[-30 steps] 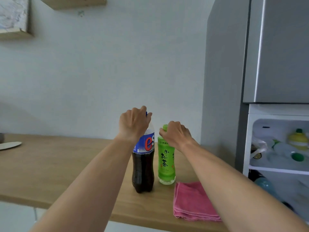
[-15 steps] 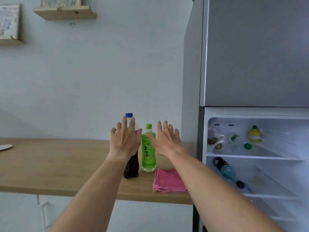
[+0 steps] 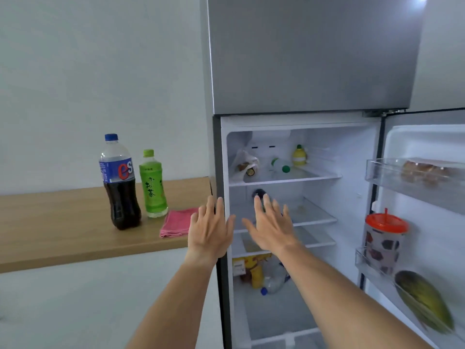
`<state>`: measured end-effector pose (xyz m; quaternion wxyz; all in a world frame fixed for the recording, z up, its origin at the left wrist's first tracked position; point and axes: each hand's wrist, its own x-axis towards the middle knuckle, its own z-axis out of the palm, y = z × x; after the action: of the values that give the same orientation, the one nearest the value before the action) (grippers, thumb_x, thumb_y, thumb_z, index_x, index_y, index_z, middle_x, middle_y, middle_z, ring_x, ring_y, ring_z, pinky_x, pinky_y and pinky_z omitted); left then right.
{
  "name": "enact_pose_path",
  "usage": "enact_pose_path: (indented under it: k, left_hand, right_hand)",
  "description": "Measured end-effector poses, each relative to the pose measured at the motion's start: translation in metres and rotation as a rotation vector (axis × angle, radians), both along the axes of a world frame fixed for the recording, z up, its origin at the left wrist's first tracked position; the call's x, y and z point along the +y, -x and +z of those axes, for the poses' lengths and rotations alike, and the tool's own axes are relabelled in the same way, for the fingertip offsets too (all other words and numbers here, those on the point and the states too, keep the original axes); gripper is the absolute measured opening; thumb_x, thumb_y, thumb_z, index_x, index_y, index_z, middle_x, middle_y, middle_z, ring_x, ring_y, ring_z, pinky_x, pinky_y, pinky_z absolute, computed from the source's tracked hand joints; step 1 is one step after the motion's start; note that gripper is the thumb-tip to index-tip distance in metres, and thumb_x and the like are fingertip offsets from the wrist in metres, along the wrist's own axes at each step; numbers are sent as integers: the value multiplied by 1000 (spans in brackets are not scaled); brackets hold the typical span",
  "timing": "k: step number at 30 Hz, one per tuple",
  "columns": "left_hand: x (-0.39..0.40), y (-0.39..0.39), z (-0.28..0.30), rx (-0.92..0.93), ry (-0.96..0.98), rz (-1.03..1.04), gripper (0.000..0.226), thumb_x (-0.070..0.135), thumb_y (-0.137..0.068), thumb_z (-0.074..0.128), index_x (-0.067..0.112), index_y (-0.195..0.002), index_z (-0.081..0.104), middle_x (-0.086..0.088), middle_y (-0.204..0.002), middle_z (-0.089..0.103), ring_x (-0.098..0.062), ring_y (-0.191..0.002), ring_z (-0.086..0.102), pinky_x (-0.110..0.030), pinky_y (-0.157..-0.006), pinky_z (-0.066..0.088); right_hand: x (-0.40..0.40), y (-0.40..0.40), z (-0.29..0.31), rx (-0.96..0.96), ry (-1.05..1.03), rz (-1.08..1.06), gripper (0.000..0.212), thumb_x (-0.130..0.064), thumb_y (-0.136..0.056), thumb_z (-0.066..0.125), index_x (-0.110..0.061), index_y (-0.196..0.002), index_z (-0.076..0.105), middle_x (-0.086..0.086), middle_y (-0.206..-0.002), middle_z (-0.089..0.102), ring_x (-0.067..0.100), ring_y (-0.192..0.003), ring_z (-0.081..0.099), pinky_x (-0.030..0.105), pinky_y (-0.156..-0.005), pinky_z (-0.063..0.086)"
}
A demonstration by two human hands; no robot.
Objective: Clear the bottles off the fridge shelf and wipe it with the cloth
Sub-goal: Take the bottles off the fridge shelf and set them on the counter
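Note:
A dark cola bottle [image 3: 120, 182] with a blue cap and a green tea bottle [image 3: 153, 185] stand upright on the wooden counter [image 3: 55, 222], with a folded pink cloth [image 3: 176, 222] to their right. My left hand [image 3: 210, 229] is open, fingers spread, in front of the fridge's left edge. My right hand [image 3: 271, 224] is open in front of the middle fridge shelf [image 3: 312, 217]. A dark bottle [image 3: 259, 193] lies on that shelf, mostly hidden behind my right hand.
The fridge is open; its top shelf [image 3: 314, 176] holds a yellow bottle [image 3: 299, 156], a lying green-capped bottle [image 3: 280, 166] and a bag. The lower compartment holds packets and a clear bottle [image 3: 273, 283]. The door [image 3: 427, 197] at right carries an orange-lidded jug [image 3: 383, 241] and a yellow-green fruit.
Both hands let go of the cola and tea bottles on the counter, opened, and moved right to the open fridge. My view swung right with them.

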<state>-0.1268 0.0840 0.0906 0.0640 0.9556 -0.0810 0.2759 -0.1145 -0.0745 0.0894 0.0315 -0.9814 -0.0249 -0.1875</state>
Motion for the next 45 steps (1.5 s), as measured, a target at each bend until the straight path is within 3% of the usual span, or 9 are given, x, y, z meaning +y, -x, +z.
enact_pose_path:
  k: [6, 10, 14, 20, 23, 31, 36, 41, 45]
  left_hand:
    - [-66, -64, -59, 130, -28, -114, 62, 45, -102, 25, 12, -155, 21, -13, -161, 25, -31, -139, 39, -40, -110, 36]
    - [-94, -132, -91, 209, 41, -146, 58, 42, -102, 28, 13, -153, 25, -12, -155, 33, -30, -134, 44, -39, -110, 36]
    - [-110, -198, -120, 237, 46, -150, 53, 39, -102, 29, 11, -146, 30, -14, -148, 38, -28, -130, 45, -39, -110, 34]
    - [-116, -255, -154, 361, -24, -96, 61, 41, -103, 24, 8, -155, 18, -16, -162, 20, -33, -148, 25, -45, -122, 20]
    - [-113, -263, -163, 363, -38, -103, 61, 43, -103, 22, 10, -154, 20, -13, -162, 22, -32, -148, 23, -45, -122, 19]
    - [-98, -253, -152, 442, -29, -108, 66, 41, -103, 23, 8, -158, 8, -15, -167, 3, -31, -155, 2, -46, -126, 1]
    - [-95, -213, -132, 403, 45, -150, 56, 36, -103, 26, 8, -151, 25, -16, -159, 23, -33, -148, 22, -46, -123, 19]
    - [-93, -165, -103, 325, 39, -139, 49, 37, -102, 27, 9, -140, 36, -13, -142, 41, -30, -129, 41, -41, -112, 33]
    - [-88, -120, -86, 272, 11, -138, 55, 42, -102, 27, 9, -146, 31, -12, -146, 40, -29, -133, 40, -40, -114, 31]
  right_hand:
    - [-74, -54, -49, 106, -111, -150, 76, -54, -102, 31, -10, -159, 6, 17, -166, 5, 34, -151, 12, 55, -120, 13]
    - [-100, -124, -74, 136, -167, -215, 71, -52, -101, 37, -9, -155, 19, 18, -161, 20, 34, -145, 27, 55, -117, 22]
    - [-111, -195, -96, 116, -180, -229, 63, -51, -101, 40, -9, -146, 32, 15, -144, 45, 33, -126, 47, 48, -102, 37]
    - [-107, -262, -121, 78, -111, -247, 43, -44, -98, 53, -11, -125, 47, 13, -118, 64, 32, -111, 57, 41, -90, 40]
    - [-103, -275, -128, -14, -60, -279, 38, -44, -97, 56, -10, -115, 53, 11, -108, 69, 30, -103, 63, 38, -85, 43]
    - [-84, -256, -122, -182, -135, -177, 28, -32, -99, 56, -5, -104, 60, 12, -89, 71, 30, -77, 69, 36, -66, 53]
    - [-83, -213, -100, -271, -202, -66, 24, -26, -94, 66, -4, -100, 57, 15, -89, 69, 35, -75, 66, 30, -59, 35]
    - [-78, -165, -68, -305, -144, 71, 24, -27, -95, 65, -6, -99, 53, 15, -92, 71, 35, -76, 68, 30, -57, 35]
    - [-71, -120, -44, -286, -168, 121, 24, -29, -97, 62, -12, -96, 45, 14, -95, 70, 32, -78, 66, 29, -58, 39]
